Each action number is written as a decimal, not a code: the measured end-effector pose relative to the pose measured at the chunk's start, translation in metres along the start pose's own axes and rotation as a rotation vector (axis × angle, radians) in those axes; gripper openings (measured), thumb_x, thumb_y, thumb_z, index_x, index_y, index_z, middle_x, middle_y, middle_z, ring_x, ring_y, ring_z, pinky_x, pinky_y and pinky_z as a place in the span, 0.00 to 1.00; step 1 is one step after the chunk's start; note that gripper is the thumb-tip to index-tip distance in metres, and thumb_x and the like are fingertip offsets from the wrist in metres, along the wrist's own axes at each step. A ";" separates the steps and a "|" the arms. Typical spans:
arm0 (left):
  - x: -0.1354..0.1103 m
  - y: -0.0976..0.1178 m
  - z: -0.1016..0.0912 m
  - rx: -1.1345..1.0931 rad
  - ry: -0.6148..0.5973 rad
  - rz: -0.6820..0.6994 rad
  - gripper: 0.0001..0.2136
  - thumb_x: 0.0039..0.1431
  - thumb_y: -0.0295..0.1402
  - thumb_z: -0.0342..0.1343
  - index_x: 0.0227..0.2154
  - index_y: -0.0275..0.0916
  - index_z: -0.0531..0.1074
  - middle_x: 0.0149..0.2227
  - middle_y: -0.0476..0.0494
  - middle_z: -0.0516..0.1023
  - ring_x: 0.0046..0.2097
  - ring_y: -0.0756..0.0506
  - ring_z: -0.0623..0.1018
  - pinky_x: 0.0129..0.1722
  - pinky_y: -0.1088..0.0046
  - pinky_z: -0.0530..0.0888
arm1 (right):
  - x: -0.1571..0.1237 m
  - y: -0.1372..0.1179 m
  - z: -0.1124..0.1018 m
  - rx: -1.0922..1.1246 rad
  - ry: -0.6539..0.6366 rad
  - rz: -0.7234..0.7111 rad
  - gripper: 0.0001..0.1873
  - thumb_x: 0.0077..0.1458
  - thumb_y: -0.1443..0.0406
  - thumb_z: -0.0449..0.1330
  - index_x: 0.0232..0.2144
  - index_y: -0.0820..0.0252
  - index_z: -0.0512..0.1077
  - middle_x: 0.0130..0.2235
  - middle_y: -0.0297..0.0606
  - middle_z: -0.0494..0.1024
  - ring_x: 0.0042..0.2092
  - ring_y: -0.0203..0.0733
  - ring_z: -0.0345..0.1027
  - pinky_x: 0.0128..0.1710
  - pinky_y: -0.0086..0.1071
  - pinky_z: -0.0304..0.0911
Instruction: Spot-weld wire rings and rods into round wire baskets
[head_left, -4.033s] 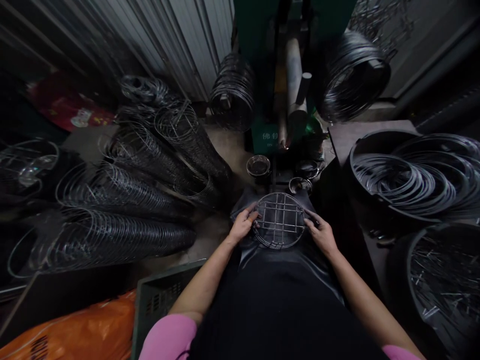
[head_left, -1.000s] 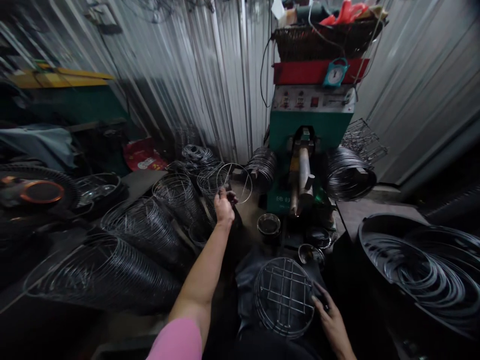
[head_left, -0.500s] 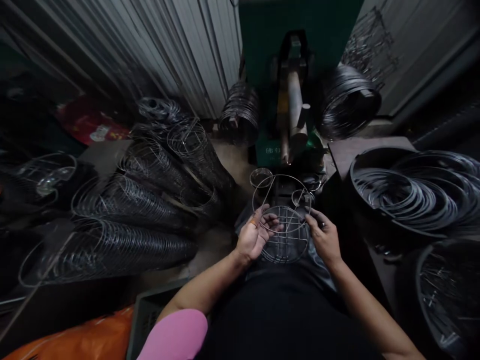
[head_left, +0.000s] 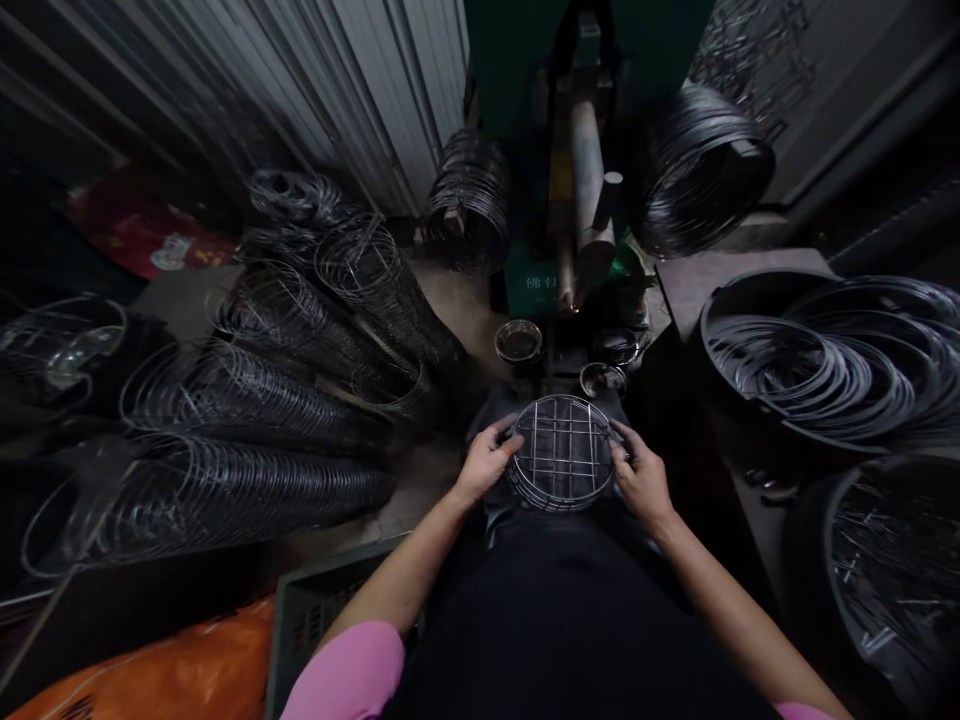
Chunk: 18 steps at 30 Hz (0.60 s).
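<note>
A round wire rack (head_left: 564,448) with crossed bars inside its rings lies over my lap. My left hand (head_left: 486,458) grips its left rim, thumb on top. On the opposite side my right hand (head_left: 639,470) is closed on the right rim. Several ring edges show stacked along the rack's lower side; I cannot tell whether they are separate pieces. Just beyond it are a small round dish (head_left: 517,342) and a second small dish (head_left: 602,380), below the machine's metal arm (head_left: 589,180).
Tall stacks of wire rings (head_left: 285,485) stand at left. To the right, a black tub (head_left: 795,440) holds loose wire rings, and another tub (head_left: 836,560) holds small metal pieces. A green crate (head_left: 289,620) and an orange sack (head_left: 172,670) sit at lower left. Wire coils (head_left: 701,170) hang beside the green machine.
The ring that was raised and tilted between my hands now lies level with the crossed-bar rack. Both hands have come down to the rack's sides, and my left fingers have closed on the rim.
</note>
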<state>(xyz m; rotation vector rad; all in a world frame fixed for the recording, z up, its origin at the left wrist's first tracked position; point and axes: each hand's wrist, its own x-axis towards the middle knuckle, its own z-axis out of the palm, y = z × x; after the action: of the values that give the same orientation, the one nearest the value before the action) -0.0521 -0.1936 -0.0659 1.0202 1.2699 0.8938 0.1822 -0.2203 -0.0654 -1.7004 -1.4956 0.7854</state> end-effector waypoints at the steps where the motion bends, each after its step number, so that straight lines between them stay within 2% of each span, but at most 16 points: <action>1: 0.001 -0.001 0.000 0.039 -0.008 0.020 0.19 0.51 0.33 0.56 0.47 0.38 0.70 0.49 0.43 0.74 0.51 0.42 0.72 0.53 0.63 0.65 | 0.000 0.002 0.000 -0.022 0.005 -0.007 0.22 0.54 0.60 0.50 0.49 0.61 0.68 0.42 0.43 0.77 0.41 0.45 0.72 0.41 0.36 0.66; 7: 0.000 -0.002 -0.001 0.239 -0.008 0.082 0.20 0.52 0.34 0.54 0.50 0.38 0.68 0.51 0.44 0.72 0.54 0.42 0.69 0.57 0.62 0.62 | -0.004 0.008 -0.001 -0.116 -0.016 -0.015 0.22 0.53 0.62 0.49 0.49 0.63 0.68 0.38 0.44 0.78 0.36 0.44 0.74 0.37 0.34 0.67; 11: -0.003 -0.004 -0.001 0.304 0.002 0.107 0.20 0.53 0.34 0.52 0.51 0.38 0.67 0.53 0.44 0.70 0.56 0.43 0.67 0.58 0.62 0.60 | -0.005 0.013 -0.001 -0.122 -0.027 -0.043 0.22 0.53 0.62 0.50 0.50 0.61 0.67 0.42 0.45 0.77 0.39 0.45 0.73 0.39 0.34 0.66; 15: -0.004 -0.008 -0.002 0.423 -0.018 0.159 0.20 0.56 0.36 0.49 0.52 0.38 0.66 0.51 0.43 0.71 0.55 0.43 0.68 0.57 0.63 0.60 | -0.006 0.018 -0.003 -0.035 -0.053 -0.034 0.21 0.53 0.60 0.52 0.49 0.60 0.68 0.43 0.42 0.77 0.42 0.45 0.72 0.42 0.34 0.65; 18: -0.005 -0.009 -0.007 0.581 -0.082 0.182 0.23 0.58 0.41 0.46 0.55 0.38 0.62 0.48 0.40 0.72 0.52 0.42 0.69 0.55 0.61 0.62 | -0.007 0.020 -0.004 0.080 -0.060 -0.002 0.20 0.53 0.58 0.54 0.47 0.60 0.69 0.44 0.41 0.76 0.45 0.44 0.70 0.46 0.35 0.63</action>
<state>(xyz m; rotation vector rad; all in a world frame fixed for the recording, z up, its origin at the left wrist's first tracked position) -0.0600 -0.2006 -0.0734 1.6323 1.4172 0.6146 0.1959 -0.2289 -0.0799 -1.6292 -1.4859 0.8912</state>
